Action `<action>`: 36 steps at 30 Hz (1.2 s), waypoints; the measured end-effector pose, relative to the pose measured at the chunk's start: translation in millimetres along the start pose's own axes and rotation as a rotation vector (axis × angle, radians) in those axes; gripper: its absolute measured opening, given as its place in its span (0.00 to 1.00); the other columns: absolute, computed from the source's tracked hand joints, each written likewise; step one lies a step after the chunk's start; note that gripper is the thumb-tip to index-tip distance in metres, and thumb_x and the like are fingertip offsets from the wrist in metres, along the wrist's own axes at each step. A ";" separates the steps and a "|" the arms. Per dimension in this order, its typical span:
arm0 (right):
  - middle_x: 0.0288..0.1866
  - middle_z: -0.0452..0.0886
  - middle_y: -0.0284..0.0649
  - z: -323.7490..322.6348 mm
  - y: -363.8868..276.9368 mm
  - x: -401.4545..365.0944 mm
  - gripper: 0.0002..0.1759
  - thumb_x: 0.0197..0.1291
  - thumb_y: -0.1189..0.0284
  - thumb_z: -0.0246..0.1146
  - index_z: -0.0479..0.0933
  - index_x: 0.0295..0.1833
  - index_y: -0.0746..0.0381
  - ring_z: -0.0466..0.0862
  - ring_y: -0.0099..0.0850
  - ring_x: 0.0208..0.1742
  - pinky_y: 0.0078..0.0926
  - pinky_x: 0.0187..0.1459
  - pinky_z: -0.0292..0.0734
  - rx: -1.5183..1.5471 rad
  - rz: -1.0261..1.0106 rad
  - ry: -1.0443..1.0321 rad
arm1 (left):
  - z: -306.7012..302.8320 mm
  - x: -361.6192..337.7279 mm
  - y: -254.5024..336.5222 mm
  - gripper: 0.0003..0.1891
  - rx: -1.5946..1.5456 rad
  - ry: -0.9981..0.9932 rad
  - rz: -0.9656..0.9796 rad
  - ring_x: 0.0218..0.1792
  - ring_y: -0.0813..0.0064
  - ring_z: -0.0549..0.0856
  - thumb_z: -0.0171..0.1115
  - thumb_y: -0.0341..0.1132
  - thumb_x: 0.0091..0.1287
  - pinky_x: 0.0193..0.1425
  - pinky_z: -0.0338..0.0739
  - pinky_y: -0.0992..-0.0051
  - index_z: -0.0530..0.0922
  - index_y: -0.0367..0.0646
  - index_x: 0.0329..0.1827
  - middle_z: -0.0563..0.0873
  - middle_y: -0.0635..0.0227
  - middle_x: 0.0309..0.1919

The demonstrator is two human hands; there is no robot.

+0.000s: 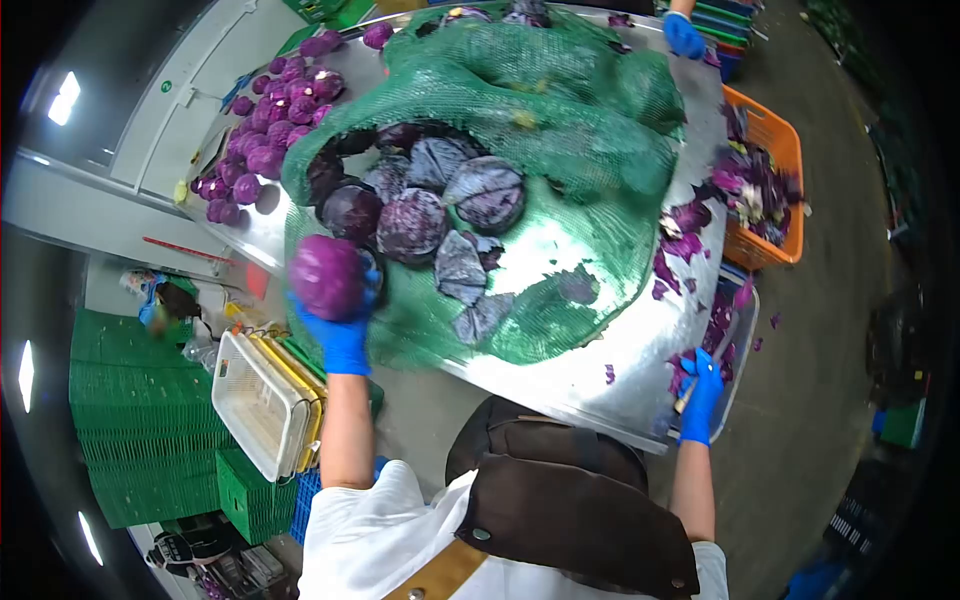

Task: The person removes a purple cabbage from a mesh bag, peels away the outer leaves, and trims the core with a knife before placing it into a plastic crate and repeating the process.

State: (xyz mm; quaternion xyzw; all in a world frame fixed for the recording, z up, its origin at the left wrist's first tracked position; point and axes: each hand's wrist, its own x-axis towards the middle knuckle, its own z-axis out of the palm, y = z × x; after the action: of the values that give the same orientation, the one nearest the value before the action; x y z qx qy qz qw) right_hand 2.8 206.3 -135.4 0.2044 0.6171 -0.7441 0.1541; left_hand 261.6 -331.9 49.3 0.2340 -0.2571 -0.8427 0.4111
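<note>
A produce-packing plant: steel sorting table, stacked green crates, heaped cabbages.

An orange crate of purple leaf scraps stands beside the steel table; green crates (stacked) and pale trays sit below, a co-worker's blue glove at the far end

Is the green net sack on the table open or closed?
Open. The green net sack has its mouth spread wide, and red cabbages lie uncovered inside it.
</note>
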 end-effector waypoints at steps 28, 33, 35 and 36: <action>0.25 0.84 0.39 131.6 32.1 -68.8 0.11 0.73 0.66 0.61 0.81 0.48 0.62 0.68 0.18 0.12 0.20 0.14 0.61 -0.240 -0.036 0.078 | 85.7 169.5 -130.5 0.27 1.468 -0.619 0.289 0.68 0.57 0.76 0.67 0.40 0.67 0.73 0.68 0.63 0.75 0.36 0.67 0.77 0.50 0.68; 0.25 0.83 0.37 133.4 32.8 -76.0 0.11 0.72 0.65 0.62 0.81 0.47 0.62 0.74 0.18 0.16 0.19 0.18 0.68 -0.183 -0.039 0.077 | 105.0 84.9 -177.6 0.36 1.738 -0.758 0.802 0.63 0.41 0.73 0.77 0.52 0.55 0.68 0.68 0.52 0.77 0.40 0.62 0.73 0.44 0.66; 0.25 0.83 0.37 130.3 36.3 -74.2 0.11 0.70 0.64 0.64 0.81 0.47 0.60 0.77 0.19 0.18 0.18 0.20 0.72 -0.172 -0.028 0.048 | 110.8 59.7 -170.0 0.35 1.614 -0.787 0.601 0.60 0.46 0.74 0.78 0.51 0.53 0.63 0.70 0.54 0.79 0.40 0.59 0.75 0.47 0.62; 0.25 0.83 0.36 131.9 34.0 -74.4 0.11 0.70 0.64 0.64 0.81 0.47 0.60 0.77 0.19 0.18 0.18 0.20 0.72 -0.165 -0.007 0.060 | 117.3 55.9 -168.0 0.39 1.693 -0.689 0.669 0.62 0.52 0.76 0.82 0.46 0.50 0.68 0.69 0.60 0.76 0.39 0.64 0.77 0.49 0.61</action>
State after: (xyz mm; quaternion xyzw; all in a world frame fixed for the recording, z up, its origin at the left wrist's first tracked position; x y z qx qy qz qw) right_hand 68.8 68.6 -107.3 0.2111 0.6814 -0.6847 0.1494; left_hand 63.4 -260.0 22.8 0.1074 -0.9374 -0.2410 0.2273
